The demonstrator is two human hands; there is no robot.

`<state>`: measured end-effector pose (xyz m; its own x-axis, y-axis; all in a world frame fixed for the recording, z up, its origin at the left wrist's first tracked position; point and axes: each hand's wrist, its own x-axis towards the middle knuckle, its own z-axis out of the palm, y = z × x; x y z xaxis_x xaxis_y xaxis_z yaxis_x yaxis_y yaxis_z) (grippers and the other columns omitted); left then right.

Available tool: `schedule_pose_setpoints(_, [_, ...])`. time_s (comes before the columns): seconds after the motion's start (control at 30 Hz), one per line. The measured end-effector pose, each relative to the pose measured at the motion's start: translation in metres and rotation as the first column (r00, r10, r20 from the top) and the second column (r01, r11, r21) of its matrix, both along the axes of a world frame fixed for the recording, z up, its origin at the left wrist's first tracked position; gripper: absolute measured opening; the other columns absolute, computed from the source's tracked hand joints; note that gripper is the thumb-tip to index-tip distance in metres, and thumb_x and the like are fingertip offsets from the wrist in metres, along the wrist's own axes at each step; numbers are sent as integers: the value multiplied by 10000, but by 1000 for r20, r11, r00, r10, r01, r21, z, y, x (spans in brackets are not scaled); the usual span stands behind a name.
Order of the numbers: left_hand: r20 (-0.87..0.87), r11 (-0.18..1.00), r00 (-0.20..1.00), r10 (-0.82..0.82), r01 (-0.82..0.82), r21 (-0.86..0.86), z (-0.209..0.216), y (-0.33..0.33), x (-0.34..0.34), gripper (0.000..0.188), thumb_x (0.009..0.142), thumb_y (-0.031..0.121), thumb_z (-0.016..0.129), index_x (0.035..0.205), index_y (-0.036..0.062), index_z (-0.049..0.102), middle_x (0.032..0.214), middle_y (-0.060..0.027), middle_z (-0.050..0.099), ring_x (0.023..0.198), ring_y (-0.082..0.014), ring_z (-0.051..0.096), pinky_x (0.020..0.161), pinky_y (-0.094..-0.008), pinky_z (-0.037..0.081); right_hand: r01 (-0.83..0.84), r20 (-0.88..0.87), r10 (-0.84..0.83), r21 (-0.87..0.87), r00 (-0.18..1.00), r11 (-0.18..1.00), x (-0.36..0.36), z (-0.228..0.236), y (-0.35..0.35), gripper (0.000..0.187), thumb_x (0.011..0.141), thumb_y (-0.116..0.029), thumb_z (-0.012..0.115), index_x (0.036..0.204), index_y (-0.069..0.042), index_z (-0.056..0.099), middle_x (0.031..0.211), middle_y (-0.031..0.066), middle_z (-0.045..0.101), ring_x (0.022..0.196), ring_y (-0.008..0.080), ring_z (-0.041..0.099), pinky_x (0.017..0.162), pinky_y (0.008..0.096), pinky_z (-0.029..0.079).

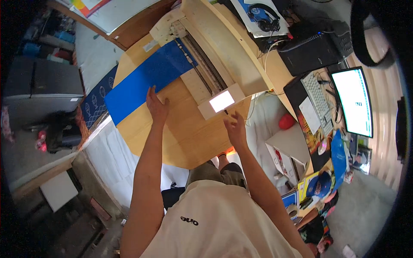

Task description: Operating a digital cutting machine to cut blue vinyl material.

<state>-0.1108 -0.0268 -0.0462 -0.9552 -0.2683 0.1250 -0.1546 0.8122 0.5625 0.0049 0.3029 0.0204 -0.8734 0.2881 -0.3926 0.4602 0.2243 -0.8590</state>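
Observation:
A long blue sheet (140,84) lies across the wooden table, its far end fed under the rollers of a white cutting plotter (195,88). My left hand (157,106) is at the sheet's near edge, fingertips over or against it and thumb spread away; it grips nothing that shows. Beside the plotter's small lit screen (222,100), my right hand (235,131) hovers with its fingers apart and partly bent, just below a short black piece at the panel's edge. I cannot tell whether a fingertip touches that piece.
The round-edged wooden table (185,137) ends close in front of my body. To the right, a desk holds a keyboard (316,96), a bright monitor (352,103) and a black printer-like box (309,53). Headphones (264,17) lie farther back. A white drawer unit (288,150) stands below.

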Motion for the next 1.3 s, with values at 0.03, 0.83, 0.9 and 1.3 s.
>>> schedule_pose_setpoints(0.03, [3, 998, 999, -51, 51, -48, 3, -8, -8, 891, 840, 159, 819, 1595, 59, 356, 1630, -215, 376, 1541, -391, 314, 1275, -538, 250, 11, -40, -8, 88, 999, 996, -12, -5, -8, 679, 1000, -246, 758, 1505, 66, 429, 1383, 202, 580, 1064, 260, 681, 901, 373, 568])
schedule_pose_setpoints(0.83, [30, 968, 969, -247, 248, -28, -18, -73, -78, 997, 829, 418, 868, 1623, 101, 354, 1697, -164, 321, 1579, -378, 271, 1255, -665, 204, 367, 65, -403, 301, 913, 880, -61, -19, -39, 675, 861, -374, 881, 1286, 71, 601, 1187, 201, 710, 1115, 308, 683, 983, 413, 528])
schedule_pose_setpoints(0.9, [-47, 972, 971, -236, 236, -6, -24, -88, -96, 1002, 828, 442, 871, 1619, 97, 363, 1690, -173, 332, 1571, -383, 283, 1250, -664, 216, 358, 68, -391, 284, 918, 889, -61, -23, -36, 697, 864, -389, 876, 1310, 65, 590, 1204, 206, 704, 1136, 312, 675, 994, 417, 523])
schedule_pose_setpoints(1.3, [401, 931, 879, -259, 337, -139, 14, -111, -118, 1294, 686, 614, 921, 1680, 151, 232, 1753, -170, 175, 1618, -401, 151, 1234, -758, 149, 333, 28, -370, 379, 928, 863, -15, 37, -70, 526, 1020, -335, 701, 1357, 37, 542, 1232, 194, 655, 1096, 300, 671, 906, 413, 551])
